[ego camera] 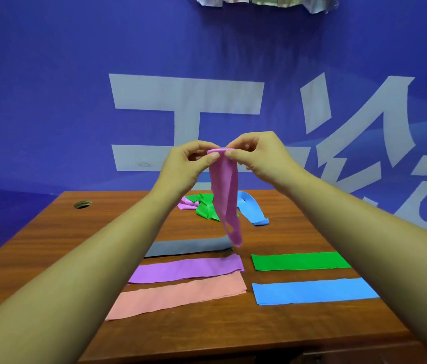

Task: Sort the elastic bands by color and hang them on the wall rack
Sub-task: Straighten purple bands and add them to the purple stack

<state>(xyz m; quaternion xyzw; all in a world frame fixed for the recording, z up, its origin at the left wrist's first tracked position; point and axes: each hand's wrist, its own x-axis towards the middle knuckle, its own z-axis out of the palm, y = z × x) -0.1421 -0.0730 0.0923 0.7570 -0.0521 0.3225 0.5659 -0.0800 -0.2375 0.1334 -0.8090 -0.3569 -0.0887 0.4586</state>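
A purple elastic band (225, 195) hangs as a loop above the table. My left hand (188, 164) and my right hand (257, 153) pinch its top edge side by side. Flat on the wooden table (49, 237) lie sorted bands: grey (188, 246), purple (186, 269) and salmon pink (178, 295) at the left, green (300, 261) and blue (314, 291) at the right. Farther back sits a loose pile with a crumpled green band (204, 207), a pink-purple band (187, 204) and a blue band (250, 208).
A blue banner wall (76, 101) with large white characters rises right behind the table. Shiny objects (257, 1) show at the top edge of the view. A round cable hole (83, 204) is in the table's far left corner.
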